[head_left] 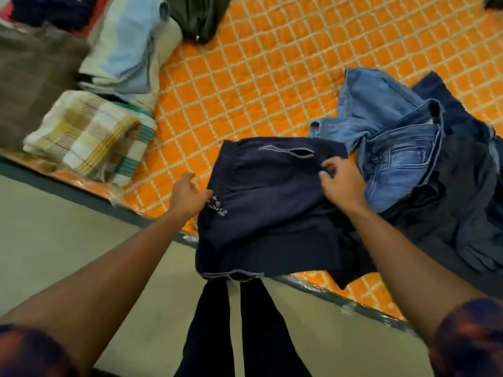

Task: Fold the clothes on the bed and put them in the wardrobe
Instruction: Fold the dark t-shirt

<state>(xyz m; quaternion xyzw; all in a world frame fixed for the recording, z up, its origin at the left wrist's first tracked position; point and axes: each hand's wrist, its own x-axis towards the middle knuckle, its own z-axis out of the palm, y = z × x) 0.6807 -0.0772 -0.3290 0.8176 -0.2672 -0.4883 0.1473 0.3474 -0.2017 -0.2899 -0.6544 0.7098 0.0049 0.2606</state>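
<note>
Head view. The navy drawstring trousers (272,202) lay flattened at the near edge of the orange quilted bedspread (272,77), with both legs hanging over the bed edge toward the floor (54,240). The left hand (189,195) met the trousers' left edge beside the white drawstring (217,206), thumb spread. Whether its fingers gripped the cloth could not be told. The right hand (341,185) rested on the trousers' right side, its curled fingers pinching a fold of the navy fabric just below the stitched pocket opening (287,151).

Crumpled blue jeans (394,148) touched the trousers' right edge, and beyond them lay a heap of dark garments (462,202). Well left of the trousers sat a folded checked cloth (87,131). Behind it were a folded pale blue and cream stack (128,50) and a brown garment (32,77).
</note>
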